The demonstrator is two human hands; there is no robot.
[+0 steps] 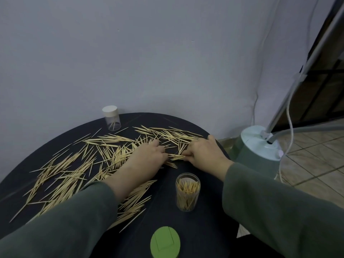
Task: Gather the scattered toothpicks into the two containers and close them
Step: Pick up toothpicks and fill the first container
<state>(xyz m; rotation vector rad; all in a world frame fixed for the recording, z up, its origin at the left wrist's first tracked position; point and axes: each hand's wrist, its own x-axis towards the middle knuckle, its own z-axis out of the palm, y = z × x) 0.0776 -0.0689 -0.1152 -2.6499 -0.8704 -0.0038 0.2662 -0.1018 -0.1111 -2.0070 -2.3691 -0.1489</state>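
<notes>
On the round black tabletop [195,229] in front of me, thin pale wooden toothpicks [70,175] lie strewn in a wide band from the left edge across to the far right. Both my hands work at the middle of that spread. My right hand [202,151] has its fingers curled around a small bundle of toothpicks [176,156] lying flat on the table, pinching one end of it. My left hand [149,155] rests on the sticks just beside the bundle's other end, fingers bent down onto them; whether it actually grips any I cannot tell.

Near me stands the clear plastic cylinder with no lid [188,192], already partly filled with upright toothpicks. Its flat green lid [165,243] lies closer still, at the table's near edge. The second clear jar with a white cap [111,118] sits at the far edge, capped, with only a few sticks inside.

These sticks are feather-light, stiff and sharp-tipped, and I judge they will roll and fan out if squeezed at one end only. Better to sweep them parallel, then take the bundle around its middle and keep the tips level for dropping into the open cylinder. Most of the gathering is still ahead.
</notes>
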